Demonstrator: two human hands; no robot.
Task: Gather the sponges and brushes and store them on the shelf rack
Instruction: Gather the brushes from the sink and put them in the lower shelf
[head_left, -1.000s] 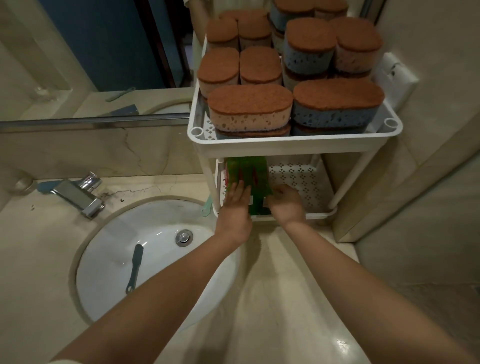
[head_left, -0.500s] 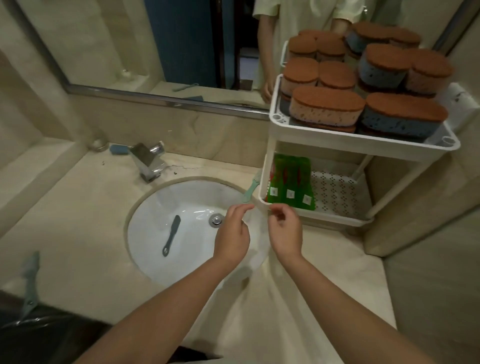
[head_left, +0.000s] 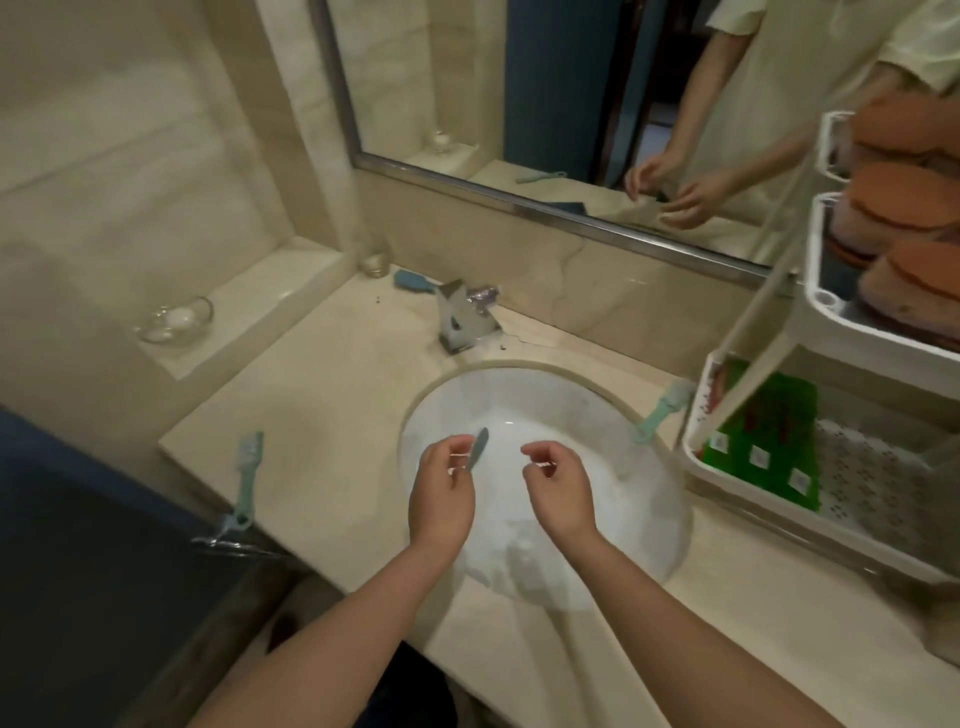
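Note:
My left hand (head_left: 441, 493) and my right hand (head_left: 558, 486) hover over the white sink basin (head_left: 644, 499), fingers loosely curled, holding nothing. A dark teal brush (head_left: 479, 448) lies in the basin, partly hidden behind my left fingers. A light teal brush (head_left: 247, 480) lies at the counter's left edge. Another light teal brush (head_left: 660, 410) rests between the sink rim and the white shelf rack (head_left: 696, 457). A blue brush (head_left: 413, 282) lies behind the faucet. Green scrub pads (head_left: 763, 441) sit on the rack's lower tier; brown-topped sponges (head_left: 904, 218) fill the upper tiers.
A chrome faucet (head_left: 460, 322) stands behind the basin. A glass dish (head_left: 176, 319) sits on the left ledge and a small glass (head_left: 375, 261) in the corner. The mirror (head_left: 571, 104) runs along the back wall. A dark blue surface (head_left: 78, 571) lies left of the counter.
Both hands let go of the green scrub pads on the rack's lower tier and drew back over the sink. The view swung left, so the rack now sits at the right edge.

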